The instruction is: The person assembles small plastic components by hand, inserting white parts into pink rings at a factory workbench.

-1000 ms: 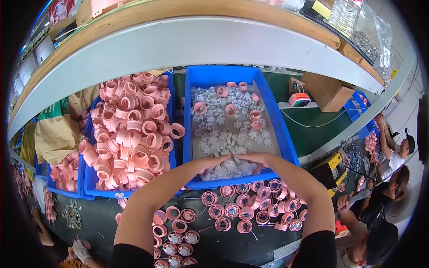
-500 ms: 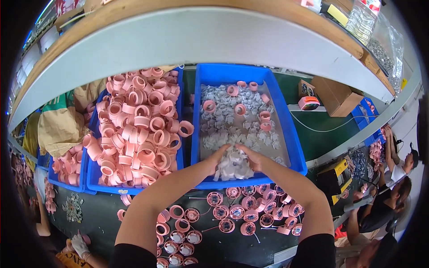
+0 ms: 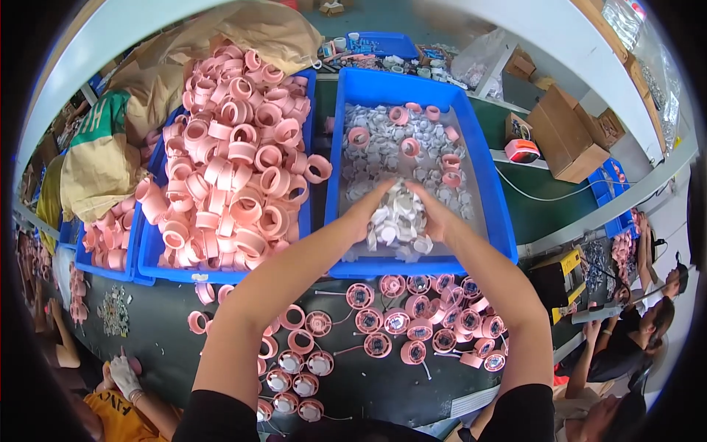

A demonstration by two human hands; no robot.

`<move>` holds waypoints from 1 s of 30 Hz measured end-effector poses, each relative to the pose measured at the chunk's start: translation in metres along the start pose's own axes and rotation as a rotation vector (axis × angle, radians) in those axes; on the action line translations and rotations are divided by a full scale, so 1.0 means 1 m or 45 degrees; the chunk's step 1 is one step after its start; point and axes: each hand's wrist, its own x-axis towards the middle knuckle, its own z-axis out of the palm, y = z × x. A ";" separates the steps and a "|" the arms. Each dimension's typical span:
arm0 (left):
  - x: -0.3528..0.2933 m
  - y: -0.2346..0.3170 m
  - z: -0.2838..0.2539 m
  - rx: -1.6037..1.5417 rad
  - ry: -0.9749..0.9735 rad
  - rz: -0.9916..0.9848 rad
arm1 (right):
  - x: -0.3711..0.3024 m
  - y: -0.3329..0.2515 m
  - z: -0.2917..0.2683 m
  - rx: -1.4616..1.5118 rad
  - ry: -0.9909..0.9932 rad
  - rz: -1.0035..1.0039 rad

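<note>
My left hand (image 3: pixel 366 212) and my right hand (image 3: pixel 436 212) are cupped toward each other over the near half of a blue bin (image 3: pixel 504 221). Between them is a heap of small white plastic pieces (image 3: pixel 398 222), held from both sides. More loose white pieces (image 3: pixel 368 132) cover the bin's floor beyond my hands. A few pink rings (image 3: pixel 410 147) lie scattered on top of them. My fingers are partly hidden behind the heap.
Left stands another blue bin (image 3: pixel 151 254), piled high with pink rings (image 3: pixel 243 151). Pink ring assemblies with wires (image 3: pixel 377 344) lie on the dark green table (image 3: pixel 383 401) below my arms. A cardboard box (image 3: pixel 563 136) stands at the right. Other people work on both sides.
My hands have moved farther from the bin's near wall, with the heap of white pieces between them. The view has shifted, so more of the table's back shows.
</note>
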 end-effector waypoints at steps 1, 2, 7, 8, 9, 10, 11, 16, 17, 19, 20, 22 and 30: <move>-0.006 0.005 0.000 -0.050 -0.076 -0.002 | -0.008 -0.007 0.006 -0.016 0.007 0.085; -0.010 0.010 -0.001 -0.101 -0.152 -0.003 | -0.015 -0.012 0.015 -0.044 0.042 0.069; -0.043 0.018 0.009 -0.014 -0.113 0.091 | -0.041 -0.013 0.043 -0.092 0.067 -0.048; -0.051 0.017 0.013 0.012 -0.119 0.134 | -0.046 -0.012 0.046 -0.094 0.051 -0.066; -0.054 0.015 0.007 0.028 -0.168 0.154 | -0.053 -0.010 0.053 -0.102 0.024 -0.082; -0.062 0.013 0.007 0.034 -0.190 0.177 | -0.059 -0.007 0.060 -0.098 0.032 -0.071; -0.071 0.011 0.007 0.040 -0.214 0.201 | -0.061 -0.004 0.061 -0.077 -0.029 -0.069; -0.102 -0.005 0.008 0.003 -0.262 0.315 | -0.091 0.016 0.089 -0.017 -0.122 -0.242; -0.104 -0.005 0.007 0.005 -0.368 0.296 | -0.099 0.020 0.095 -0.029 -0.098 -0.278; -0.120 -0.010 0.012 0.014 -0.361 0.304 | -0.112 0.029 0.102 -0.071 -0.031 -0.367; -0.128 -0.015 0.014 0.049 -0.369 0.352 | -0.120 0.035 0.107 -0.086 -0.032 -0.393; -0.141 -0.027 0.009 0.106 -0.410 0.433 | -0.135 0.054 0.120 -0.088 -0.061 -0.474; -0.191 -0.085 -0.028 0.368 -0.094 0.383 | -0.143 0.145 0.131 -0.179 0.170 -0.431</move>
